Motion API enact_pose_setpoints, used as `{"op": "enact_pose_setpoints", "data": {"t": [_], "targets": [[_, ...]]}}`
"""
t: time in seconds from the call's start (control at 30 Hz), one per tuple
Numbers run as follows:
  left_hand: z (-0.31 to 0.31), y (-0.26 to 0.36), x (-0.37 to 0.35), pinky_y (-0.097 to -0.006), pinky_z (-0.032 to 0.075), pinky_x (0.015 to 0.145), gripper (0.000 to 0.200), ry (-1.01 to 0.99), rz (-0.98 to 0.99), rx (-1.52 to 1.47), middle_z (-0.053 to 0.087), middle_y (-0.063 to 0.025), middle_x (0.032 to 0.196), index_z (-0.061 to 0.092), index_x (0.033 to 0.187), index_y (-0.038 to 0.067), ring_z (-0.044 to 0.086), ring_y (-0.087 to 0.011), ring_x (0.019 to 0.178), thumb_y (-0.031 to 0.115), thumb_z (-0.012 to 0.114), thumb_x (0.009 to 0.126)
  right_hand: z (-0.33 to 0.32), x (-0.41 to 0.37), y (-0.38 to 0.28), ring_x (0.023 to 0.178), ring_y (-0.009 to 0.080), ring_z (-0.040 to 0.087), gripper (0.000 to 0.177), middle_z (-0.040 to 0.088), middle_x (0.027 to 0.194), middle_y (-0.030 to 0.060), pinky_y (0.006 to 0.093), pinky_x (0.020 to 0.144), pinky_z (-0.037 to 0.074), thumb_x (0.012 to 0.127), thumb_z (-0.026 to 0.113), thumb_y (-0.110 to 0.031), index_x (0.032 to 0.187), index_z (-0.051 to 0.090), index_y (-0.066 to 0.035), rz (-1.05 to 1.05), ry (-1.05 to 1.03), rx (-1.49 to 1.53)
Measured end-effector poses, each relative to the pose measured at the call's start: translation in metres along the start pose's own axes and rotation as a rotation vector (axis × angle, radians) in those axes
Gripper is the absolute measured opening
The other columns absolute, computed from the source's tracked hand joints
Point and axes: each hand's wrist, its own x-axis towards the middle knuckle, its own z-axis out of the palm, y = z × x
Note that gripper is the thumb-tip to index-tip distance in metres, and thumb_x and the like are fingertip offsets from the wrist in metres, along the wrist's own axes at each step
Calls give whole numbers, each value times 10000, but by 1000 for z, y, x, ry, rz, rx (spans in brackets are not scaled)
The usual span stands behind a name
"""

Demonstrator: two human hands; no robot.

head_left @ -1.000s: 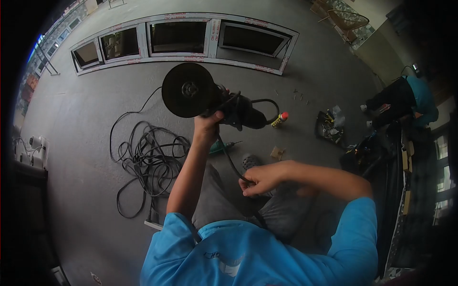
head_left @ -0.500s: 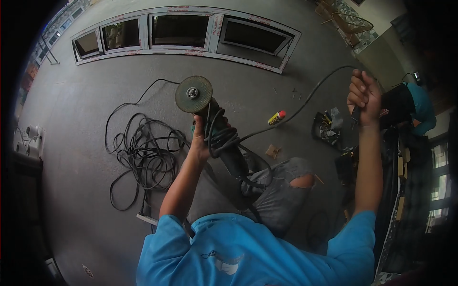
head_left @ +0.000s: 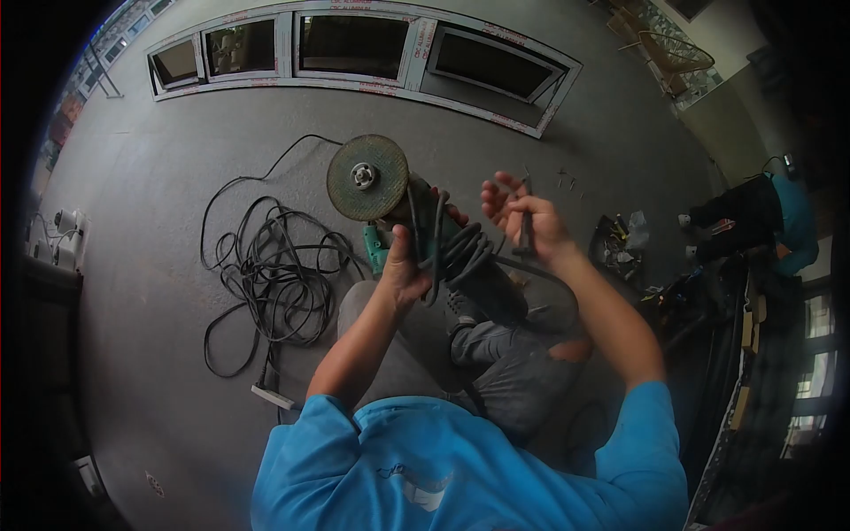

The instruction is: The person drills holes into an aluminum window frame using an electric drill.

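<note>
Dark-green grinder (head_left: 497,296), 1 round disc (head_left: 379,181).

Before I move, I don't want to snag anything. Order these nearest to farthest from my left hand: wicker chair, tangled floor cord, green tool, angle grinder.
1. Angle grinder: in your left hand.
2. Green tool: just left.
3. Tangled floor cord: farther left.
4. Wicker chair: far off, upper right.

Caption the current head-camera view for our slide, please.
Left hand grips an angle grinder wrapped in its cord; right hand holds the cord's end; a window frame lies beyond.
</note>
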Motion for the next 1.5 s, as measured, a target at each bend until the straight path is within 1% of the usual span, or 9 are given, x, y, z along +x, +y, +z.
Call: {"op": "enact_pose_setpoints", "data": {"t": [0.1,0.2,0.37,0.53,0.7,0.8,1.0,1.23,1.5], "targets": [[28,6,16,-451,420,1053,894,-1,155,57,549,-105,1208,399,1357,72,533,-257,1181,467,820,675,-1,-13,103,1200,274,506,488,515,1288,145,428,1054,386,816,398,-17,1301,454,-23,378,-154,-58],[15,38,31,-361,459,947,780,138,453,807,576,-95,1155,440,1278,48,557,-191,1112,265,865,661,51,-58,105,1256,294,464,522,474,1364,165,457,1094,324,827,417,-106,1342,448,-27,566,-290,65],[33,78,20,-363,522,806,784,291,856,1731,635,-128,1024,489,1177,49,642,-273,964,200,902,527,72,-85,46,1291,364,419,545,486,1354,198,497,1138,247,815,458,-204,1334,473,-41,200,-243,109],[28,86,8,-416,463,854,694,89,1034,2145,631,-127,1009,522,1172,35,618,-334,931,176,801,552,53,-51,-16,1068,258,587,250,610,941,86,436,1020,432,938,446,-220,1027,528,-2,-12,-113,101],[25,79,-3,-397,433,874,610,-27,1069,2275,623,-117,974,521,1192,30,613,-304,902,135,714,623,67,-33,-53,762,154,592,186,547,805,32,337,797,525,939,481,-185,980,503,-5,-28,-72,-83],[15,75,-9,-400,432,874,671,34,1049,2265,628,-121,994,495,1226,14,615,-302,901,142,739,614,93,-42,-56,552,47,389,221,435,703,-20,232,547,353,949,493,-193,1033,498,11,-7,-79,-18],[4,77,-17,-372,400,875,1122,85,1157,2279,651,-79,965,217,1451,-37,641,-233,883,236,857,572,106,-68,-52,499,37,352,268,376,653,-47,224,515,323,973,483,-228,1062,513,24,-12,-86,-197],[21,85,-24,-373,357,913,987,-70,1144,2297,627,-82,1006,205,1449,-37,612,-234,891,170,761,661,89,-74,-57,457,18,314,204,330,604,-78,211,450,274,977,473,-197,998,539,-6,-55,24,-216],[31,85,-24,-422,387,977,1303,133,747,2060,645,-132,1049,10,1469,33,640,-321,953,257,909,553,156,-81,-39,456,8,311,309,347,643,-66,197,430,257,980,462,-180,1145,503,77,-176,-118,-227]]}}
